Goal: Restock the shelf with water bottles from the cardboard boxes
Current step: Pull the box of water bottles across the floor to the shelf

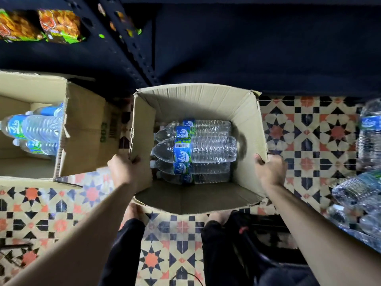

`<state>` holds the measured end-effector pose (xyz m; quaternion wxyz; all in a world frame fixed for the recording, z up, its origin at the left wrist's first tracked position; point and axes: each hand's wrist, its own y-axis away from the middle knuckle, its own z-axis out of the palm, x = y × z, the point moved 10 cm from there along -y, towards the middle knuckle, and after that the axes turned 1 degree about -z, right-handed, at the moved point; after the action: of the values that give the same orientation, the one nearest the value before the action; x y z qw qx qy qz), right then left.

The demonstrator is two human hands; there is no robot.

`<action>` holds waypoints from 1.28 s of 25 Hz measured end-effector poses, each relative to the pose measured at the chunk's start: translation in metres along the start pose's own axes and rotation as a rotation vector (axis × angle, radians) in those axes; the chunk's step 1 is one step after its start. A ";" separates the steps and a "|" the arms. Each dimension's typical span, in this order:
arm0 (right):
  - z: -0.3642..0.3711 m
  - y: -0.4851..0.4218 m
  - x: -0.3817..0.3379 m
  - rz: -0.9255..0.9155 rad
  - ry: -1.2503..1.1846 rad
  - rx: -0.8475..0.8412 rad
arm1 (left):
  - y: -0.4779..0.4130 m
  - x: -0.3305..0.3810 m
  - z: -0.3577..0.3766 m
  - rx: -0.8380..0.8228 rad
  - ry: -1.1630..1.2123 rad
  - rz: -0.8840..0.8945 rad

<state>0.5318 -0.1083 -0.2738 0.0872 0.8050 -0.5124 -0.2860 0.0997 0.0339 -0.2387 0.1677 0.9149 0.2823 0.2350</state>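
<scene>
An open cardboard box (198, 100) stands on the tiled floor in front of the dark shelf (247, 48). Several clear water bottles (206, 151) with blue labels lie on their sides inside it. My left hand (128, 170) grips the box's left wall and my right hand (270, 170) grips its right wall. A second open box (82, 129) at the left also holds several bottles (37, 129).
More water bottles (362, 193), some in plastic wrap, lie at the right edge. Snack packets (59, 25) sit on the shelf at upper left. A slotted shelf upright (132, 50) runs between the bays. My knees (132, 234) are just behind the box.
</scene>
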 end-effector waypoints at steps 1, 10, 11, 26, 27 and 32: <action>-0.011 -0.006 0.009 -0.013 0.024 0.015 | 0.014 0.011 0.006 -0.017 0.016 0.004; -0.090 -0.080 0.112 0.124 -0.085 0.074 | 0.091 0.109 0.092 -0.132 0.029 0.120; -0.100 -0.089 0.119 0.125 -0.070 0.082 | 0.098 0.119 0.101 -0.142 0.034 0.121; -0.180 -0.186 0.172 0.098 -0.005 0.229 | 0.156 0.206 0.190 -0.116 0.073 0.213; -0.184 -0.190 0.168 0.093 -0.005 0.233 | 0.157 0.206 0.192 -0.111 0.061 0.206; -0.197 -0.200 0.162 0.074 -0.023 0.249 | 0.162 0.220 0.201 -0.109 0.050 0.219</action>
<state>0.8456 -0.1885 -0.2592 -0.0086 0.7867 -0.5743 -0.2261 0.4362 0.0029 -0.2613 0.1834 0.9236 0.1716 0.2896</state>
